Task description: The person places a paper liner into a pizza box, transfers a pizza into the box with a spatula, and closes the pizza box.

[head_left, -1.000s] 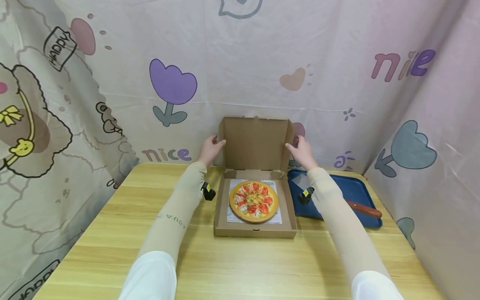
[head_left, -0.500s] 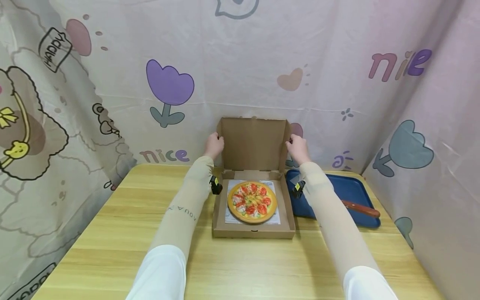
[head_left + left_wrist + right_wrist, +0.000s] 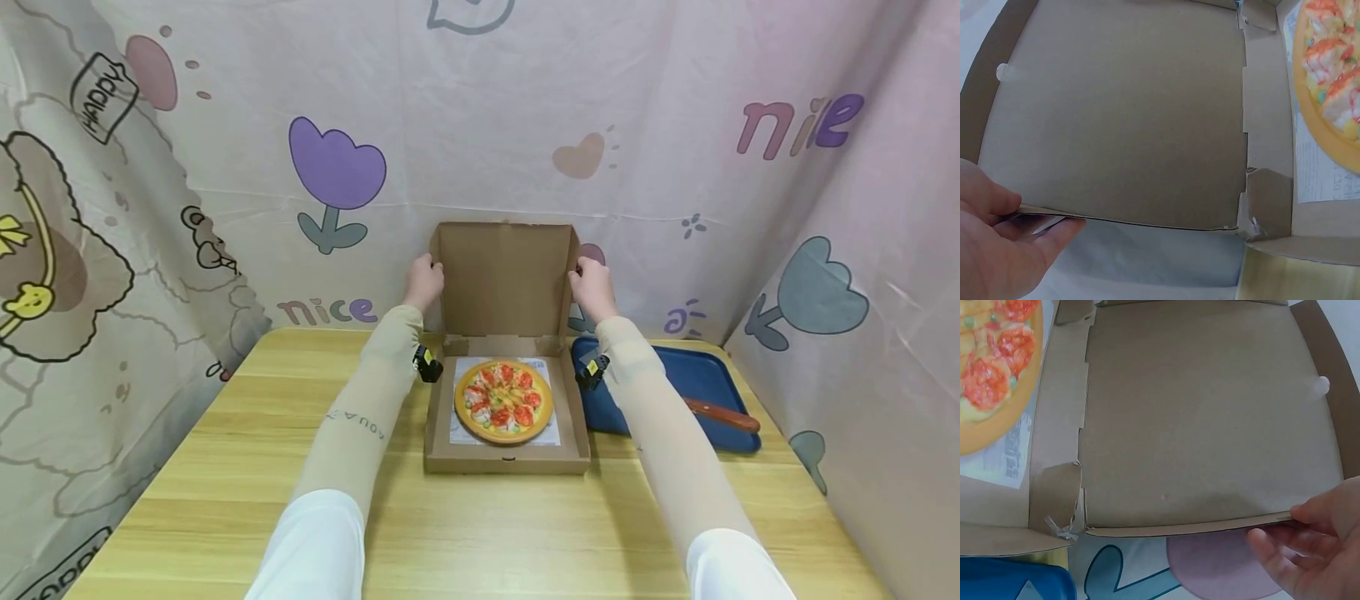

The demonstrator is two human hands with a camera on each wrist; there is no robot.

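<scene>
An open cardboard pizza box (image 3: 510, 463) sits on the table with its lid (image 3: 506, 279) standing up at the back. Inside lies a round pizza (image 3: 502, 402) with red toppings, on a sheet of printed paper (image 3: 552, 429). My left hand (image 3: 424, 283) grips the left side flap of the lid, thumb inside and fingers outside, as the left wrist view shows. On the opposite side my right hand (image 3: 593, 288) pinches the lid's right side flap, fingertips (image 3: 1263, 540) at its edge. Parts of the pizza show in both wrist views.
A blue tray (image 3: 701, 375) lies right of the box, partly behind my right forearm. On it rests a utensil with a brown wooden handle (image 3: 723, 415); a pale triangular tip (image 3: 1029, 592) shows in the right wrist view. A printed curtain (image 3: 480, 133) hangs close behind the table (image 3: 480, 533).
Both hands, earlier spread beside the lid, have closed on its side flaps. The lid's top edge now stands a little higher in the head view. Pizza and tray stay in place.
</scene>
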